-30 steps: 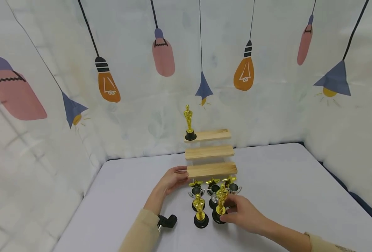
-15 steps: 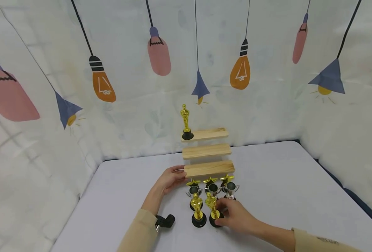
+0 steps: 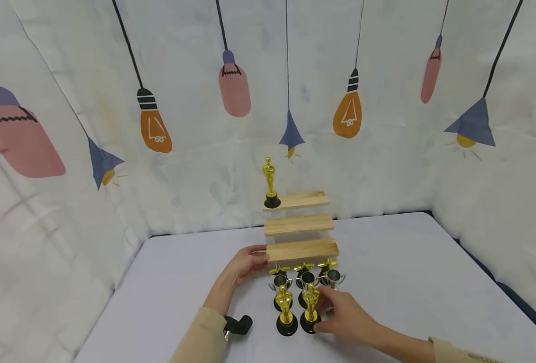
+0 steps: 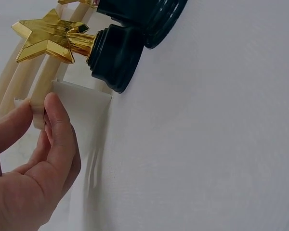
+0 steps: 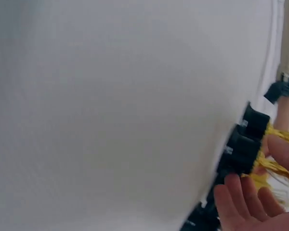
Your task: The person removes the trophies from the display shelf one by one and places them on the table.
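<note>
A three-tier rack of wooden boards stands at the back; my left hand (image 3: 245, 264) pinches the left end of its lowest board (image 3: 302, 250). The left wrist view shows thumb and fingers on either side of that board (image 4: 44, 84). My right hand (image 3: 347, 312) holds a gold figure trophy (image 3: 311, 302) low down, thumb at its black base, which looks to be on the table. Another gold figure trophy (image 3: 284, 307) stands just left of it. In the right wrist view, the right hand's fingers (image 5: 235, 192) lie against black bases, partly overlapping.
Behind the figures stand silver cup trophies (image 3: 334, 277) and gold star trophies (image 3: 303, 267) in rows. One gold figure trophy (image 3: 270, 176) stands at the top board's left end. A patterned cloth wall (image 3: 204, 186) closes off the white table's (image 3: 395, 267) back.
The right hand's gold figure trophy tilted left, then came upright, slightly closer to its neighbour. The left hand keeps its pinch on the board. The head view has shifted slightly.
</note>
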`<action>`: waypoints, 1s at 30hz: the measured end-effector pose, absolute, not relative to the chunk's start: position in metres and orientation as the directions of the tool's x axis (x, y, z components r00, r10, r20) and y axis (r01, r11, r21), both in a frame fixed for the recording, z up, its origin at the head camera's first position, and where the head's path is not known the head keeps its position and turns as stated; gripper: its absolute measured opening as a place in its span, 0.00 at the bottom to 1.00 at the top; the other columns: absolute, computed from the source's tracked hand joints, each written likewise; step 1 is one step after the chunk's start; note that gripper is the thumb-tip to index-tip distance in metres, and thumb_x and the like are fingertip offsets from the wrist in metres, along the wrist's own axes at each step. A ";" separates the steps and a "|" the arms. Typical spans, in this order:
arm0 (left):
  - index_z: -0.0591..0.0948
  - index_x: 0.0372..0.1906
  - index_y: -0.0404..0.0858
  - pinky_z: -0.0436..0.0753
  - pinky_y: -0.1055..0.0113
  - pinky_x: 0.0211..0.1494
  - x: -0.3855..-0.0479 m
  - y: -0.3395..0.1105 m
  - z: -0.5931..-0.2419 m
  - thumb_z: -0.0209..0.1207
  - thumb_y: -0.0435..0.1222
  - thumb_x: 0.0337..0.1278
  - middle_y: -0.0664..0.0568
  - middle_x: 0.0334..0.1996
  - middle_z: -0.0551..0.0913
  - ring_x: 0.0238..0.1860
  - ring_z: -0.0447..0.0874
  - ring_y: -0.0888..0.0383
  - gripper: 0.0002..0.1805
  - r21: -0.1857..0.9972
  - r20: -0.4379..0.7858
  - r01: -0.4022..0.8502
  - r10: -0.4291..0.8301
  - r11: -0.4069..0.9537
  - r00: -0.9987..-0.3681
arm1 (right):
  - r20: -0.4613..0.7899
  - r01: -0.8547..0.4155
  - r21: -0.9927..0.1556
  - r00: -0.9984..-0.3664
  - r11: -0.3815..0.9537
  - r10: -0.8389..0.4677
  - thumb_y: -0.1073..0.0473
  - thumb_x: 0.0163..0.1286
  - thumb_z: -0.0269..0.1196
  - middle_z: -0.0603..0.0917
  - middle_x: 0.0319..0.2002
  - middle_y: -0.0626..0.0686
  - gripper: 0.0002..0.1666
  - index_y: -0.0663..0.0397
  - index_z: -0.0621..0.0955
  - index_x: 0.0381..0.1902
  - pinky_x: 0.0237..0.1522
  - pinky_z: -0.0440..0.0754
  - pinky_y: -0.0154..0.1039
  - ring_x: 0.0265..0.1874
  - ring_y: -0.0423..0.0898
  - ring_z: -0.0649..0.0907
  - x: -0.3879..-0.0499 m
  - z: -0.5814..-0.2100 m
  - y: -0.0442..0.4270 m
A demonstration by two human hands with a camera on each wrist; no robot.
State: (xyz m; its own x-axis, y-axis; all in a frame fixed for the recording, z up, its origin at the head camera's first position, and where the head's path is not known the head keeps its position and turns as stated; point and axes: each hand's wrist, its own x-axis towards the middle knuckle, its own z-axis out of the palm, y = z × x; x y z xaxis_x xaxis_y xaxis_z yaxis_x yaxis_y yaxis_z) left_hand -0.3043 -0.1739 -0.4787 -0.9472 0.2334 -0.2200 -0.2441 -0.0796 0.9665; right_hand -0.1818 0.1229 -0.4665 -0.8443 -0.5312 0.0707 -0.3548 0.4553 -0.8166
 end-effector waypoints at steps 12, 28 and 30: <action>0.64 0.72 0.21 0.88 0.63 0.50 -0.306 -0.172 -0.473 0.59 0.24 0.69 0.31 0.57 0.78 0.46 0.85 0.51 0.30 0.965 -0.216 -0.244 0.239 -0.094 -0.947 | 0.162 -0.463 -0.763 -0.812 0.451 -0.561 0.59 0.63 0.76 0.80 0.27 0.45 0.17 0.55 0.80 0.44 0.12 0.77 0.36 0.11 0.38 0.73 -0.201 -0.376 0.145; 0.65 0.72 0.21 0.87 0.59 0.55 -0.304 -0.172 -0.476 0.59 0.25 0.70 0.30 0.60 0.77 0.49 0.85 0.48 0.30 0.967 -0.204 -0.235 0.253 -0.097 -0.946 | 0.241 -0.444 -0.826 -0.835 0.347 -0.495 0.55 0.74 0.67 0.83 0.37 0.58 0.16 0.60 0.81 0.51 0.28 0.87 0.48 0.24 0.58 0.83 -0.305 -0.328 0.108; 0.65 0.72 0.21 0.86 0.59 0.55 -0.303 -0.172 -0.477 0.59 0.25 0.70 0.30 0.59 0.77 0.49 0.85 0.48 0.30 0.967 -0.206 -0.237 0.254 -0.096 -0.945 | 0.252 -0.448 -0.816 -0.845 0.366 -0.472 0.55 0.73 0.68 0.84 0.37 0.57 0.15 0.59 0.82 0.50 0.29 0.87 0.45 0.28 0.58 0.84 -0.317 -0.330 0.102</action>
State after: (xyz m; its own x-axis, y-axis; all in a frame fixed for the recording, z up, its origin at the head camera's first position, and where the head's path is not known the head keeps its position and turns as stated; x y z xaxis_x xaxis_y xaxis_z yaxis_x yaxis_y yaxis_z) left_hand -0.3025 -0.1719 -0.4768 -0.9450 0.2535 -0.2064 -0.2370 -0.0963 0.9667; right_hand -0.3171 0.1020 -0.3296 -0.8447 -0.4723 0.2517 -0.4477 0.3658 -0.8159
